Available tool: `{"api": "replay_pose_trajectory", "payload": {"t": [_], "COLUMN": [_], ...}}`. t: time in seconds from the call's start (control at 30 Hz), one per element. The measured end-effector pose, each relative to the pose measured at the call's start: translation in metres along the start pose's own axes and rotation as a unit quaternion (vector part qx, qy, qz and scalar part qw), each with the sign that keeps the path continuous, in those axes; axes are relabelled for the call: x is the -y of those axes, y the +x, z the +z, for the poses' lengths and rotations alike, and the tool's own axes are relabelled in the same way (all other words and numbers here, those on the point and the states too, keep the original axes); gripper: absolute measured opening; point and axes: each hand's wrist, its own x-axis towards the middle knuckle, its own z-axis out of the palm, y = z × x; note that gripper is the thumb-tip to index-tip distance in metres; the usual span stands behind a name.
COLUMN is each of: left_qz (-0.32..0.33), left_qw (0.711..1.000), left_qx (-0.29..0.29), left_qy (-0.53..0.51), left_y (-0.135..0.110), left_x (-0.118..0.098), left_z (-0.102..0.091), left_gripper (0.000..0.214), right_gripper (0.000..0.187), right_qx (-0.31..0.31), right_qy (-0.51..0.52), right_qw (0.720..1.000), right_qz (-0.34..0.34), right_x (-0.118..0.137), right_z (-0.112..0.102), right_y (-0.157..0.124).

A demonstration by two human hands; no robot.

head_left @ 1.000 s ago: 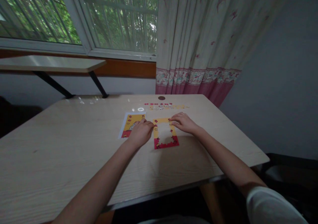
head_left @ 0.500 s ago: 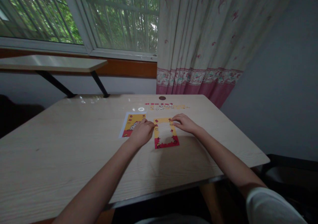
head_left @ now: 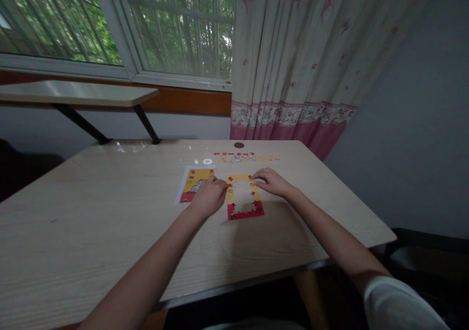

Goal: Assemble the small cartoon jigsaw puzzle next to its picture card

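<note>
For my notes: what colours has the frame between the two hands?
Frame: yellow, red bottom; head view.

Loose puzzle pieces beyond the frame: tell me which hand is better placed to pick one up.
Right, probably. The right hand rests on the puzzle frame's far right corner, closest to the row of loose pieces. The left hand sits lower, at the frame's left edge beside the picture card.

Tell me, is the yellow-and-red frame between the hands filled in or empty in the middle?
Empty. The yellow-and-red frame is only a border with a jagged inner edge around a pale, unprinted middle.
</note>
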Motion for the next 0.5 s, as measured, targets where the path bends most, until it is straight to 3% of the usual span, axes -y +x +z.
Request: {"api": "replay_pose_trajectory", "payload": {"t": [0.2, 0.33, 0.5], "left_qz": [0.007, 0.007, 0.011], "left_qw": [1.0, 1.0, 1.0], "left_qx": [-0.003, 0.0, -0.003], "left_qy": [-0.014, -0.014, -0.016], "left_y": [0.0, -0.001, -0.003], "left_x": [0.001, 0.0, 0.001], "left_z": [-0.001, -0.002, -0.001], "left_gripper": [0.031, 0.03, 0.029], "right_gripper": [0.021, 0.019, 0.019], "right_qx": [-0.062, -0.052, -0.056], "right_qy": [-0.084, -0.151, -0.16], "right_qw": [0.99, 0.978, 0.97], "right_qz": [0.092, 0.137, 0.177], "right_x": [-0.016, -0.029, -0.034], "right_z": [-0.009, -0.005, 0.007], "right_y": [0.028, 0.054, 0.074]}}
